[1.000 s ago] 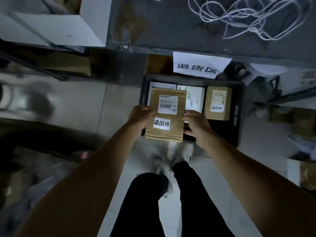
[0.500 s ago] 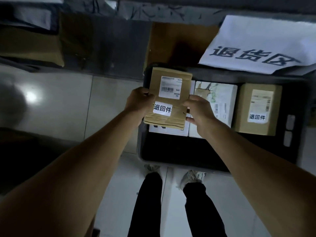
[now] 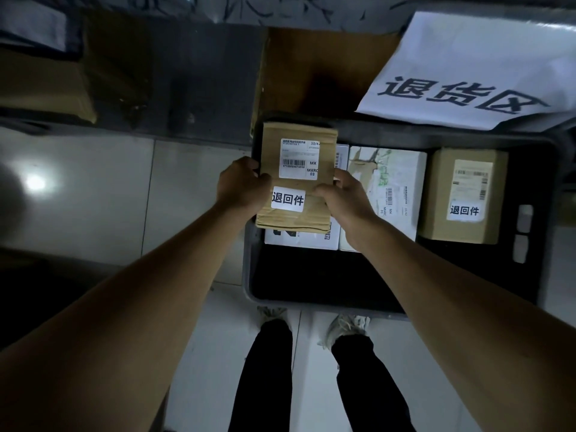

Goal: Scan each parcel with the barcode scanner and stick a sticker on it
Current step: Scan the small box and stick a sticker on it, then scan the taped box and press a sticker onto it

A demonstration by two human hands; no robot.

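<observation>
1. The brown parcel (image 3: 297, 179) is being held slightly farther forward over the black crate (image 3: 327, 302) than a moment ago.
2. It is being gripped at its left edge by the left hand (image 3: 241, 187) and at its right edge by the right hand (image 3: 344, 199).
3. A white sticker (image 3: 287, 199) is being displayed between the hands; a white box (image 3: 389, 194) is lying just right of the right hand.

Dim room; glossy pale floor tiles (image 3: 93, 198), light glare at left
</observation>
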